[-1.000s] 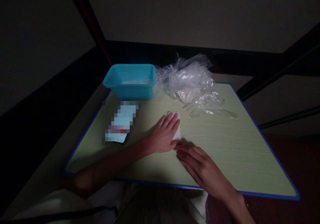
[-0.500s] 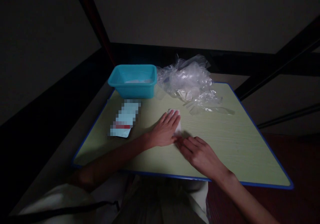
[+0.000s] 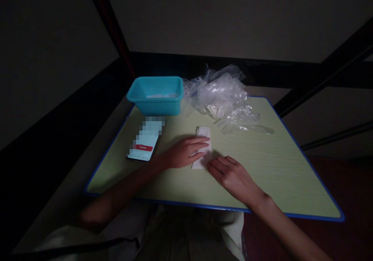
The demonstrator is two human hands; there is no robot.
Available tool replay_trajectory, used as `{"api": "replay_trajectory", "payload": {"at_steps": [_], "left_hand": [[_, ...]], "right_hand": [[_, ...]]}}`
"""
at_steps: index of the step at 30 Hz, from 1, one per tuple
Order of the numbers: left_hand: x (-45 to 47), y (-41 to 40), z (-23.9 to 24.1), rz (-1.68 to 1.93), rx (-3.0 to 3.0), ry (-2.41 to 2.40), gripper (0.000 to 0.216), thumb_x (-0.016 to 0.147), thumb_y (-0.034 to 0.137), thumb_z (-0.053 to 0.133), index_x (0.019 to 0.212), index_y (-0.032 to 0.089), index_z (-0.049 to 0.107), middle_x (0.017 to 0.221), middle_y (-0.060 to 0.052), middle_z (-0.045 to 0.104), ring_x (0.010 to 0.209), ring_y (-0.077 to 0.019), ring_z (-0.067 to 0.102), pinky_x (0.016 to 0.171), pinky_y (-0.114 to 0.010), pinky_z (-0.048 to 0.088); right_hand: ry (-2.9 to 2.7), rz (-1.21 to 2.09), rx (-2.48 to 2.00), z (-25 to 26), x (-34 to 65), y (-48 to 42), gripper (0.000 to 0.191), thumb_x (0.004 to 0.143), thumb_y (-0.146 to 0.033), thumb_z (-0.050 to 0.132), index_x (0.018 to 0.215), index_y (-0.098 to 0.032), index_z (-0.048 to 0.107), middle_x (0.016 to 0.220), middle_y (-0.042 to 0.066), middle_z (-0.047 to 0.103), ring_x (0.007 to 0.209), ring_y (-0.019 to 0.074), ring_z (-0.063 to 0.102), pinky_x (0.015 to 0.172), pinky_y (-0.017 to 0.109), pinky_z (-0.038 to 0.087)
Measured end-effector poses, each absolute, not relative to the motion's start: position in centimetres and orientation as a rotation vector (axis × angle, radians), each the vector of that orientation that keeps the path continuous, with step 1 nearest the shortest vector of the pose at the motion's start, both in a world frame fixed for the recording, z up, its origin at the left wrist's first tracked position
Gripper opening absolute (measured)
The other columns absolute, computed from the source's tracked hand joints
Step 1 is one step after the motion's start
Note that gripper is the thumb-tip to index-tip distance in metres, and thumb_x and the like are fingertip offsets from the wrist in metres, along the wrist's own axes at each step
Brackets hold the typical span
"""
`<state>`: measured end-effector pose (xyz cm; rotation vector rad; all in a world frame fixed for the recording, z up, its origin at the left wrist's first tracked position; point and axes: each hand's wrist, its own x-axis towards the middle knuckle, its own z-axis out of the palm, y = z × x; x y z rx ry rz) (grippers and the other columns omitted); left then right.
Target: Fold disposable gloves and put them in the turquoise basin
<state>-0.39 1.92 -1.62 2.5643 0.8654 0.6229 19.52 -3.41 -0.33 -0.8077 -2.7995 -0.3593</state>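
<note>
On the surface [image 3: 271,164], my left hand [image 3: 183,152] has drawn leftward, fingers loosely spread, baring more of the paper [image 3: 206,152] beneath, while my right hand [image 3: 233,177] bunches at its right edge, grip unclear.

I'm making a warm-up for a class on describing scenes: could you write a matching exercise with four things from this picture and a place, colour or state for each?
Things
1. tub
2. phone
3. plastic bag material
4. white rectangular piece

Descriptions
A. crumpled and see-through, toward the far side of the table
B. partly covered by the fingers of the left hand
C. turquoise, with something pale inside
D. lying with its screen lit, a red bar showing on it

Right pairs: 1-C, 2-D, 3-A, 4-B
</note>
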Motion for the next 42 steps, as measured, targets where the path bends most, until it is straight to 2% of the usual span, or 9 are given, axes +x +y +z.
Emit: {"api": "replay_trajectory", "payload": {"at_steps": [4, 9, 13, 22, 25, 28, 32, 35, 42], "left_hand": [[-1.5, 1.0, -2.7, 0.579, 2.556, 0.716, 0.024, 0.087, 0.021, 0.049, 0.107, 0.016, 0.062, 0.117, -0.009, 0.064, 0.116, -0.0176, 0.054, 0.098, -0.038, 0.042], [-1.9, 0.7, -2.8, 0.573, 2.627, 0.636, 0.051, 0.077, 0.039, 0.062, 0.120, 0.012, 0.054, 0.123, -0.015, 0.059, 0.120, -0.0233, 0.051, 0.103, -0.045, 0.037], [-1.7, 0.8, -2.6, 0.675, 2.660, 0.684, 0.028, 0.086, 0.023, 0.051, 0.110, 0.012, 0.061, 0.115, -0.013, 0.065, 0.113, -0.0204, 0.056, 0.100, -0.041, 0.041], [0.0, 0.5, 2.6, 0.873, 2.155, 0.952, 0.013, 0.078, 0.020, 0.054, 0.084, 0.015, 0.065, 0.085, -0.004, 0.070, 0.082, -0.0172, 0.064, 0.078, -0.027, 0.048], [0.6, -0.6, 5.3, 0.818, 1.822, 1.037, 0.008, 0.073, 0.024, 0.056, 0.072, 0.017, 0.060, 0.063, 0.003, 0.061, 0.062, -0.0133, 0.059, 0.060, -0.022, 0.047], [1.0, -1.0, 6.2, 0.807, 1.464, 0.951, 0.011, 0.068, 0.028, 0.058, 0.067, 0.018, 0.054, 0.058, 0.004, 0.055, 0.054, -0.0113, 0.055, 0.050, -0.019, 0.042], [1.4, 0.3, 3.2, 0.715, 1.214, 0.952, 0.005, 0.065, 0.020, 0.061, 0.066, 0.017, 0.057, 0.056, 0.004, 0.057, 0.053, -0.0105, 0.056, 0.047, -0.018, 0.041], [1.6, 2.1, -0.1, 0.595, 0.996, 0.964, 0.010, 0.069, 0.013, 0.057, 0.077, 0.017, 0.061, 0.071, -0.001, 0.066, 0.065, -0.0131, 0.063, 0.059, -0.023, 0.049], [1.4, 4.2, -1.4, 0.600, 0.960, 1.070, 0.015, 0.072, 0.012, 0.060, 0.087, 0.014, 0.057, 0.072, -0.001, 0.065, 0.066, -0.0120, 0.064, 0.065, -0.026, 0.052]], "right_hand": [[-2.798, -0.364, -0.753, -0.6, 19.6, -3.1, 0.024, 0.084, -0.003, 0.046, 0.080, -0.017, 0.066, 0.073, 0.004, 0.068, 0.064, 0.0176, 0.059, 0.057, 0.031, 0.043], [-2.691, -0.312, -0.741, -0.6, 19.7, -2.7, 0.025, 0.088, -0.008, 0.043, 0.080, -0.016, 0.065, 0.067, 0.004, 0.065, 0.063, 0.0173, 0.058, 0.057, 0.031, 0.042], [-2.579, -0.200, -0.758, 0.3, 19.8, -2.1, 0.024, 0.090, -0.012, 0.040, 0.086, -0.012, 0.064, 0.067, 0.006, 0.063, 0.063, 0.0180, 0.056, 0.059, 0.031, 0.043], [-2.280, 0.238, -0.769, 5.2, 20.0, -1.1, 0.025, 0.089, -0.011, 0.041, 0.109, -0.018, 0.055, 0.083, 0.005, 0.062, 0.073, 0.0165, 0.059, 0.064, 0.029, 0.049], [-2.159, 0.294, -0.820, 7.4, 20.0, -1.9, 0.023, 0.087, -0.012, 0.046, 0.106, -0.022, 0.056, 0.084, 0.004, 0.063, 0.075, 0.0163, 0.060, 0.065, 0.029, 0.050], [-2.001, 0.480, -0.912, 8.2, 20.1, -2.2, 0.019, 0.085, -0.016, 0.051, 0.101, -0.022, 0.057, 0.084, 0.002, 0.062, 0.070, 0.0142, 0.059, 0.060, 0.026, 0.049], [-1.789, 0.934, -1.019, 4.9, 19.9, 0.0, 0.018, 0.080, -0.019, 0.052, 0.098, -0.018, 0.056, 0.077, 0.000, 0.057, 0.059, 0.0102, 0.053, 0.047, 0.021, 0.041], [-1.619, 1.240, -1.137, 0.6, 19.7, 2.5, 0.017, 0.071, -0.021, 0.056, 0.088, -0.017, 0.054, 0.069, -0.002, 0.054, 0.052, 0.0089, 0.049, 0.046, 0.022, 0.040], [-1.546, 1.305, -1.184, -3.4, 20.3, 4.8, 0.022, 0.067, -0.026, 0.058, 0.087, -0.018, 0.052, 0.065, -0.004, 0.052, 0.051, 0.0097, 0.049, 0.046, 0.023, 0.041]]}}
